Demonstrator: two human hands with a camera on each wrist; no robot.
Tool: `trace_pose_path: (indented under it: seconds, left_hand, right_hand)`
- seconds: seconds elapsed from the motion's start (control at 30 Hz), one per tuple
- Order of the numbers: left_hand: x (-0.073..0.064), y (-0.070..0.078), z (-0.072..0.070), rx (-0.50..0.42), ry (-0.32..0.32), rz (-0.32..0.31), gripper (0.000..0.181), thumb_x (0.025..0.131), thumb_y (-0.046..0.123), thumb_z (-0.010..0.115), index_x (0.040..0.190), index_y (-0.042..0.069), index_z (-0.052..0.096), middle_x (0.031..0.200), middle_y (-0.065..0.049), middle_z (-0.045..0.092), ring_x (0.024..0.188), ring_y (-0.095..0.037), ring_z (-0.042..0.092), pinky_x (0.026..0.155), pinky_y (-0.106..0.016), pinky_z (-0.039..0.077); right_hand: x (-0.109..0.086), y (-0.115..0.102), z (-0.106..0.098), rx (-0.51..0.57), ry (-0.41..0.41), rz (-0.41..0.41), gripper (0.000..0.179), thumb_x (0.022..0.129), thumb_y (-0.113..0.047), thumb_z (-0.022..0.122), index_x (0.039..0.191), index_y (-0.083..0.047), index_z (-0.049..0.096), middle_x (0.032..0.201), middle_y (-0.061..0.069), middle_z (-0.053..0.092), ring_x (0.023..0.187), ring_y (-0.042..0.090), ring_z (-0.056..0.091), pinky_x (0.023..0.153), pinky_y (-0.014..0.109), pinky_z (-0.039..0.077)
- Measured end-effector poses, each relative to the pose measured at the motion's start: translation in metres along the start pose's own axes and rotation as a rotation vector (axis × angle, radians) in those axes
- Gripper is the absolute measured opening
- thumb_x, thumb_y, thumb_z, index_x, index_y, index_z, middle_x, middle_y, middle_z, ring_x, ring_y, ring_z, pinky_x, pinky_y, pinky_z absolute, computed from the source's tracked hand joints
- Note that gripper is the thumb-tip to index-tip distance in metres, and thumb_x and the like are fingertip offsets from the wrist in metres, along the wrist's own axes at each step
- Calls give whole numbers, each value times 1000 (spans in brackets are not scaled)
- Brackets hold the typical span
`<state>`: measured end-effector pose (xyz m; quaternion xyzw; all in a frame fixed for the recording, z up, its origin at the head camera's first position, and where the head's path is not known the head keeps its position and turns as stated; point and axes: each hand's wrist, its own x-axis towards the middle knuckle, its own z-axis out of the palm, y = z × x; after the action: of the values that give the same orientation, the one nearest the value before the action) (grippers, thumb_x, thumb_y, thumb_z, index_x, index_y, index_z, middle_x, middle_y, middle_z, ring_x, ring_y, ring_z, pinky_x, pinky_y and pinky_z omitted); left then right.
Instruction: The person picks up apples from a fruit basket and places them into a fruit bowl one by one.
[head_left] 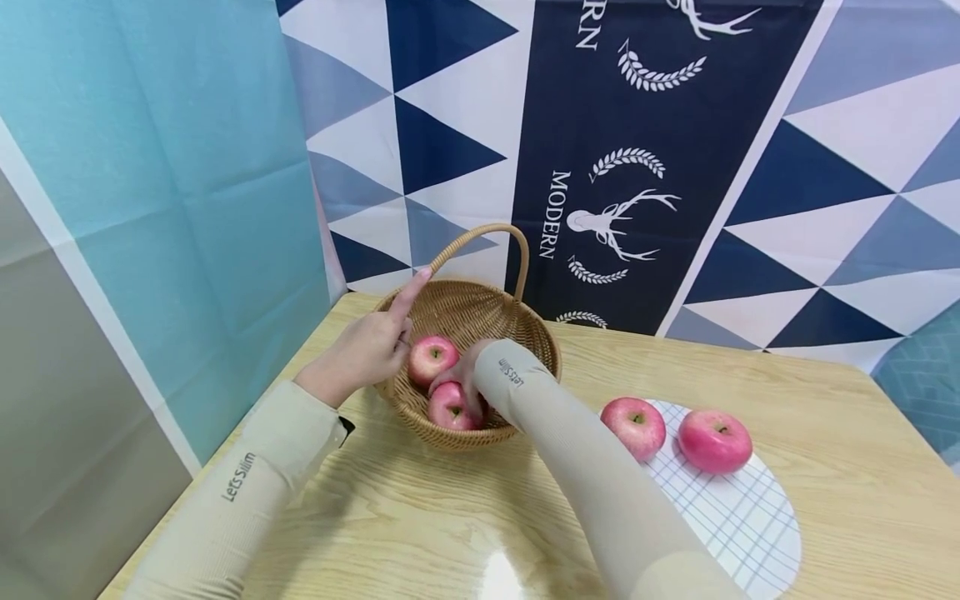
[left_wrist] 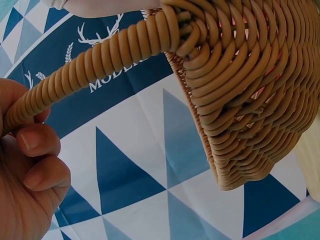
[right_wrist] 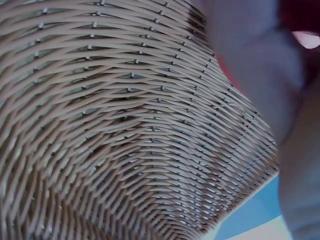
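Centrally, one brown wicker basket (head_left: 487, 308), standing on the light wood-grain counter (head_left: 420, 517), near a printed backdrop (head_left: 465, 108); wrapped arched handle (left_wrist: 100, 62) raised. Contents: two pink-red apples, namely a rear apple (head_left: 432, 358) toward the left wall and a front apple (head_left: 448, 408) close to the near rim. Left hand (head_left: 367, 350): gripping the handle, fingers curled about it. Right hand (head_left: 467, 375): inside the basket, gripping the front apple, fingertips partly hidden. To the right, one white, blue-checked placemat (head_left: 738, 533), rounded, partly covered by the right sleeve (head_left: 592, 467); on it, side by side and apart, a left-hand apple (head_left: 633, 427) and a right-hand apple (head_left: 715, 442).
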<state>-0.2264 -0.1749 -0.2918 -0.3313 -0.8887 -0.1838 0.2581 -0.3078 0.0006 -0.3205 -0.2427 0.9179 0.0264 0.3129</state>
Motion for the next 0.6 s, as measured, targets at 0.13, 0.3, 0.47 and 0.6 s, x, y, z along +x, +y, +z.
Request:
trace_pose_path:
  seconds: [0.13, 0.3, 0.47, 0.6]
  left_hand:
    - [-1, -1, 0, -1, 6, 15, 88, 79, -12, 52, 146, 17, 3, 57, 0, 40, 45, -10, 32, 45, -30, 36]
    - [-2, 0, -1, -9, -5, 5, 87, 79, -12, 51, 146, 18, 3, 57, 0, 40, 44, -10, 32, 45, -29, 35]
    - [0, 2, -3, -16, -30, -28, 83, 82, -10, 50, 146, 17, 4, 56, 0, 39, 43, -12, 33, 45, -29, 35]
    - [1, 2, -4, -17, -40, -36, 83, 81, -11, 51, 146, 16, 5, 57, 0, 40, 44, -11, 33, 46, -29, 36]
  right_hand:
    - [-8, -2, 1, 125, -91, -94, 55, 63, -4, 79, 104, -37, 61, 86, -3, 58, 71, 11, 55, 60, 24, 46]
    - [-6, -1, 3, 270, -115, -41, 54, 63, -5, 76, 106, -34, 61, 82, 2, 59, 64, 13, 57, 55, 24, 47]
    - [-8, 2, -1, 188, -117, -112, 59, 68, -8, 74, 118, -34, 58, 90, 2, 61, 67, 12, 58, 59, 22, 47]
    - [-14, 6, -8, 244, -136, -143, 72, 71, -5, 72, 135, -27, 49, 105, 5, 58, 64, 14, 56, 57, 22, 48]
